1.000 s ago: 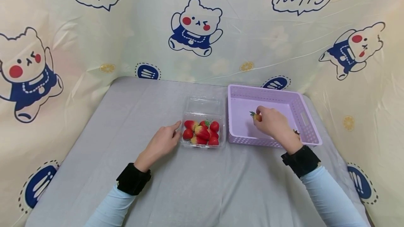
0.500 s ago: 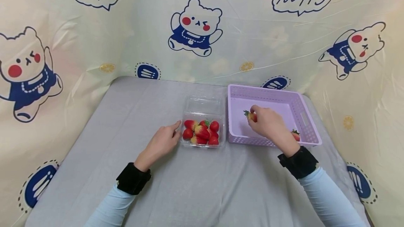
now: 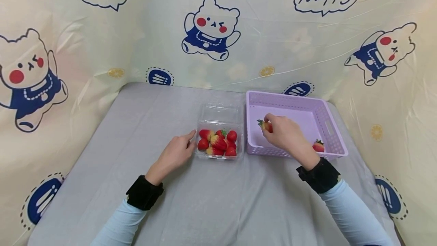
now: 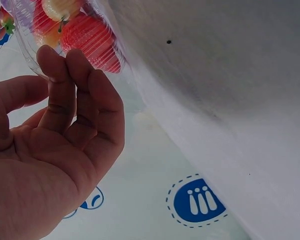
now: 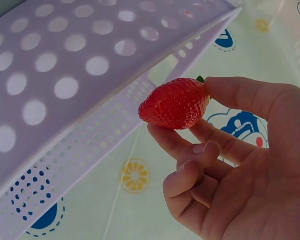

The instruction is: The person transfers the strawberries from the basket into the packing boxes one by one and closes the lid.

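My right hand [image 3: 286, 134] pinches a strawberry [image 5: 174, 104] between thumb and fingertips, over the left part of the lilac basket [image 3: 290, 97]. The berry's green leaves point left in the head view. A second strawberry [image 3: 319, 146] lies in the basket's near right corner. To the left stands a clear plastic box [image 3: 220, 156], its lid folded back, with several red and yellowish strawberries [image 3: 218, 142] inside. The left hand [image 3: 175, 153] is at the box's left side; in the left wrist view its bent fingertips [image 4: 52, 62] touch or nearly touch the clear wall.
A grey cloth [image 3: 191, 200] covers the table. The box's transparent lid [image 3: 221, 113] lies behind it, close to the basket's left wall. A printed curtain [image 3: 263, 33] with cartoon bears rises behind the table and along both sides.
My right hand has moved left within the basket, carrying the strawberry toward the box side. The other basket strawberry has come into fuller view. The left hand has stayed in place.
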A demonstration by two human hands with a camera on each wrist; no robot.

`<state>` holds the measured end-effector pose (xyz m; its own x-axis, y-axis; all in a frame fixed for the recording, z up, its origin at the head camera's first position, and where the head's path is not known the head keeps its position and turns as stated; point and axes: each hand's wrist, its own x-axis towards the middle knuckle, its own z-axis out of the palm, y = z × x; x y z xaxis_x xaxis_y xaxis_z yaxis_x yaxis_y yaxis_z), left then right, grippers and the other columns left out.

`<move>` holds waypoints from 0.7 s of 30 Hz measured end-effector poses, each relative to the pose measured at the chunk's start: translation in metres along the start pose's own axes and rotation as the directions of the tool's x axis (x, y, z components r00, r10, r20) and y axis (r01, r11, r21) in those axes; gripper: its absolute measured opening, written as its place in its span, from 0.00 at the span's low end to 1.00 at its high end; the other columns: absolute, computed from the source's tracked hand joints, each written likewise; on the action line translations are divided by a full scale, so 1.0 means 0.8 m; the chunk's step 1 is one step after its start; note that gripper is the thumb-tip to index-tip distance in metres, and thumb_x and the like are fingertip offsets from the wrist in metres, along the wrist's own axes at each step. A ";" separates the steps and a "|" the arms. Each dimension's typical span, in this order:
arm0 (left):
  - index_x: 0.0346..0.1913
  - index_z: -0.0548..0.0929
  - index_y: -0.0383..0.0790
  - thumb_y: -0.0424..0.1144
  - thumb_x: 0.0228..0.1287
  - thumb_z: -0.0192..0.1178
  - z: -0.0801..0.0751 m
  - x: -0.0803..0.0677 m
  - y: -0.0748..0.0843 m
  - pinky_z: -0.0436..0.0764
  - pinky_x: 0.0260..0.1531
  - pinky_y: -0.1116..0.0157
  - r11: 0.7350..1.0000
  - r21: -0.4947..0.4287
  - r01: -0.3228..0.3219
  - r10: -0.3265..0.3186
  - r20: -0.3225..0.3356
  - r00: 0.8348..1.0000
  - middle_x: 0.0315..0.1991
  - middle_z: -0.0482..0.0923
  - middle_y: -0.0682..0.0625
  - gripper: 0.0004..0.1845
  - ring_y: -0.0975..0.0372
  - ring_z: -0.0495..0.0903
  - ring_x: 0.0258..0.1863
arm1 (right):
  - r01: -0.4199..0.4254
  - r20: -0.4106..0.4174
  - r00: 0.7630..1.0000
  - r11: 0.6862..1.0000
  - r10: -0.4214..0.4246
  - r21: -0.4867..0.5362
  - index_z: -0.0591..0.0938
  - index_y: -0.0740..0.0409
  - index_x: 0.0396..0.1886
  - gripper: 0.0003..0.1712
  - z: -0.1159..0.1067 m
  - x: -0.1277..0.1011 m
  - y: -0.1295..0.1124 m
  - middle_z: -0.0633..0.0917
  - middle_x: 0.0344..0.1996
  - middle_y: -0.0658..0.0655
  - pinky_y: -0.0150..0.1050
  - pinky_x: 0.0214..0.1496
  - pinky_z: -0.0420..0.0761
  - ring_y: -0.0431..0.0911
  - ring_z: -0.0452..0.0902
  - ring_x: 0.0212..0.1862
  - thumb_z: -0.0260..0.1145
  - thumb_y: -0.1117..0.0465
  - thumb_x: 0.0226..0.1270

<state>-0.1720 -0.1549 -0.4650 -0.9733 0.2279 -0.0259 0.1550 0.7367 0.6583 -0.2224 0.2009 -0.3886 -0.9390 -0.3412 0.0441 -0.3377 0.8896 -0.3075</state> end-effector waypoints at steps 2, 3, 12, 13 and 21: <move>0.76 0.70 0.26 0.34 0.77 0.59 0.000 0.000 0.000 0.64 0.18 0.67 1.000 0.001 0.001 -0.001 0.000 1.000 0.15 0.62 0.53 0.29 0.62 0.60 0.14 | 0.007 0.004 1.000 1.000 -0.007 0.003 0.83 0.63 0.55 0.18 0.000 0.001 -0.003 0.86 0.35 0.59 0.48 0.39 0.85 0.51 0.80 0.31 0.70 0.58 0.72; 0.76 0.70 0.26 0.34 0.77 0.59 0.000 0.001 0.000 0.64 0.18 0.67 1.000 0.003 -0.001 0.001 0.000 1.000 0.15 0.62 0.53 0.29 0.62 0.60 0.15 | 0.011 0.006 1.000 1.000 -0.011 0.002 0.83 0.63 0.56 0.18 0.000 0.001 -0.005 0.86 0.36 0.60 0.48 0.39 0.85 0.51 0.80 0.32 0.70 0.58 0.72; 0.75 0.70 0.26 0.33 0.77 0.59 0.001 0.001 -0.002 0.64 0.18 0.66 1.000 0.002 -0.007 0.007 -0.006 1.000 0.15 0.63 0.52 0.28 0.62 0.60 0.14 | 0.029 -0.002 1.000 1.000 -0.029 -0.006 0.83 0.62 0.56 0.19 0.002 0.004 -0.023 0.86 0.36 0.59 0.47 0.37 0.85 0.51 0.79 0.31 0.71 0.57 0.71; 0.75 0.70 0.26 0.33 0.77 0.59 0.001 0.001 -0.002 0.64 0.18 0.67 1.000 0.000 -0.004 0.004 -0.005 1.000 0.15 0.63 0.52 0.29 0.62 0.60 0.14 | 0.031 -0.002 1.000 1.000 -0.031 -0.007 0.83 0.62 0.57 0.19 0.002 0.004 -0.025 0.86 0.36 0.59 0.46 0.36 0.85 0.51 0.79 0.31 0.71 0.57 0.71; 0.76 0.70 0.27 0.34 0.77 0.59 -0.002 0.000 -0.001 0.64 0.18 0.67 1.000 -0.010 0.003 -0.003 0.005 1.000 0.15 0.63 0.53 0.29 0.62 0.60 0.14 | 0.066 0.006 0.998 0.998 -0.066 -0.008 0.83 0.62 0.58 0.21 0.009 0.006 -0.037 0.86 0.37 0.59 0.45 0.36 0.83 0.51 0.79 0.33 0.72 0.58 0.70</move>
<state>-0.1724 -0.1566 -0.4647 -0.9729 0.2290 -0.0317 0.1504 0.7308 0.6658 -0.2162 0.1708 -0.3860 -0.9142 -0.4011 0.0587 -0.3996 0.8676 -0.2960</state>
